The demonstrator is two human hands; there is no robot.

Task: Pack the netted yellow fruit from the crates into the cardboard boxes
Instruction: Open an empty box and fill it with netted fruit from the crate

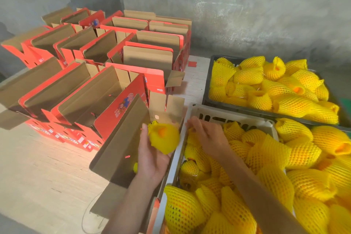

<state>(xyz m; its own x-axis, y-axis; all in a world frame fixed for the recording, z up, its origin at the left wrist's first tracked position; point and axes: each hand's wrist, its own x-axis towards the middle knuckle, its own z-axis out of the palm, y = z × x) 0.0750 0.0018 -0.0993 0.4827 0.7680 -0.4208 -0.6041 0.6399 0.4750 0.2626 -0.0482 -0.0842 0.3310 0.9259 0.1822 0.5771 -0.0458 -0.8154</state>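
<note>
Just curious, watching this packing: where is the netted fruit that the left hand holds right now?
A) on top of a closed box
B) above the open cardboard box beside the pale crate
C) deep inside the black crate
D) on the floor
B: the left hand holds the netted fruit over the open cardboard box, next to the pale crate.

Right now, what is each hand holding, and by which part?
The left hand cups a yellow foam-netted fruit from beneath, over the open cardboard box. The right hand reaches into the grey plastic crate; its grasp cannot be told.
</note>
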